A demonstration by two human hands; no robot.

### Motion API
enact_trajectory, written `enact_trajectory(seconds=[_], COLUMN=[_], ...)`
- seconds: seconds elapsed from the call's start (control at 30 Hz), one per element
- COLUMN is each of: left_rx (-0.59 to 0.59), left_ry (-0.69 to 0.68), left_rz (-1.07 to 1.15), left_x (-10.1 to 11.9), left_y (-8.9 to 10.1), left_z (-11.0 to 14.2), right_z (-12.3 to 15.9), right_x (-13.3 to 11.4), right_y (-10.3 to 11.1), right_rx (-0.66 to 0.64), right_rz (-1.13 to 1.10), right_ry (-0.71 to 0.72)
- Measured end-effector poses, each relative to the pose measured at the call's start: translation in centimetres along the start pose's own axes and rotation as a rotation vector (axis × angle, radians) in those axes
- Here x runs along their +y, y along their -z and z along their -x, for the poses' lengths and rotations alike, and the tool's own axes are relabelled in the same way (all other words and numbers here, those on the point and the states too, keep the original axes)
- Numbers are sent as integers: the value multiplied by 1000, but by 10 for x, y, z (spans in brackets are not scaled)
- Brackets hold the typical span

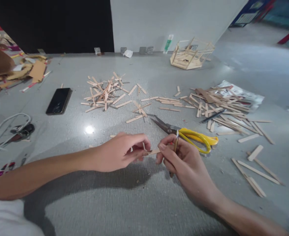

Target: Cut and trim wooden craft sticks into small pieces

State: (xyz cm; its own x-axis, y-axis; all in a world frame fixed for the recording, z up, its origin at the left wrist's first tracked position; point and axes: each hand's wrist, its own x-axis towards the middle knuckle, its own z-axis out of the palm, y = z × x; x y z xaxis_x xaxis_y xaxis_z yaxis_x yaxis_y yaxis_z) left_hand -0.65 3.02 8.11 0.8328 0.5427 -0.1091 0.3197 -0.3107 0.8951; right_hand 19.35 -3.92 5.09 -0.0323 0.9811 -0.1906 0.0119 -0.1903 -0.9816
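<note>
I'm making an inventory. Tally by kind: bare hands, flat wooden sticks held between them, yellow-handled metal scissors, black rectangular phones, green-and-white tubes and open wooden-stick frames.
Left hand and right hand: 2
Held flat wooden stick: 1
Yellow-handled scissors: 1
Black phone: 1
Green-and-white tube: 1
Open wooden-stick frame: 1
Total: 7

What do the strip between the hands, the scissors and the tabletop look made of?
Strip: likely bare wood; pale tan, no shine.
Scissors: blades probably steel, dark grey and tapering to a point; handles bright yellow, smooth, plastic or plastic-coated, can't tell which.
Tabletop: grey, semi-gloss with glare spots; painted metal or laminate, look leaves it open.
</note>
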Motion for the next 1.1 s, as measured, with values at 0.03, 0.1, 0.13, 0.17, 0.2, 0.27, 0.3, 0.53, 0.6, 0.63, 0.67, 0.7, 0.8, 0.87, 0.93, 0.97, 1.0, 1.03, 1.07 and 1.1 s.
enact_trajectory(seconds=[0.03, 0.1, 0.13, 0.17, 0.2, 0.27, 0.3, 0.53, 0.6, 0.63, 0.67, 0.7, 0.8, 0.87, 0.93, 0.97, 1.0, 1.03, 1.07, 1.1], left_rx=[32, 75, 89, 100, 112, 128, 130, 19, 5, 16, 32, 47, 65, 71, 89, 107, 126, 149, 172, 191], left_ry=[-10, -44, -65, -84, -103, -131, -141, -76, -44, -24, 5, 38, 134, 152, 153, 149, 149, 153, 154, 148], left_rz=[-13, -62, -89, -112, -130, -172, -207, -594, -639, -641, -625, -587, -363, -189, -52, -8, 23, 38, 39, 36], left_x=[-1, -3, -4, -4, -5, -6, -6, -8, -7, -5, -4, -2, 3, 3, 2, 1, 0, -1, -1, -1], left_y=[-1, -2, -3, -4, -5, -8, -9, -18, -19, -19, -20, -20, -22, -21, -19, -17, -16, -14, -12, -10], left_z=[0, 0, 0, 0, 1, 1, 2, 8, 9, 9, 9, 8, 7, 6, 6, 6, 5, 5, 5, 4], right_z=[0, 1, 1, 2, 3, 4, 5, 10, 11, 11, 12, 12, 11, 10, 9, 8, 8, 8, 7, 7], right_x=[0, 0, 0, 0, 1, 2, 3, 8, 8, 7, 7, 6, 5, 4, 4, 3, 3, 2, 2, 1], right_y=[0, -1, -1, -2, -3, -5, -6, -11, -12, -12, -12, -11, -11, -11, -11, -11, -10, -10, -10, -9], right_rx=[1, -1, 1, 3, 6, 13, 15, 17, 20, 22, 24, 27, 37, 49, 69, 80, 89, 96, 99, 101], right_rz=[5, 12, 13, 13, 13, 21, 29, 112, 134, 144, 153, 160, 169, 171, 170, 168, 166, 165, 163, 162], right_ry=[2, 7, 13, 20, 30, 58, 72, 139, 151, 162, 176, 190, 213, 215, 215, 216, 219, 222, 224, 226])
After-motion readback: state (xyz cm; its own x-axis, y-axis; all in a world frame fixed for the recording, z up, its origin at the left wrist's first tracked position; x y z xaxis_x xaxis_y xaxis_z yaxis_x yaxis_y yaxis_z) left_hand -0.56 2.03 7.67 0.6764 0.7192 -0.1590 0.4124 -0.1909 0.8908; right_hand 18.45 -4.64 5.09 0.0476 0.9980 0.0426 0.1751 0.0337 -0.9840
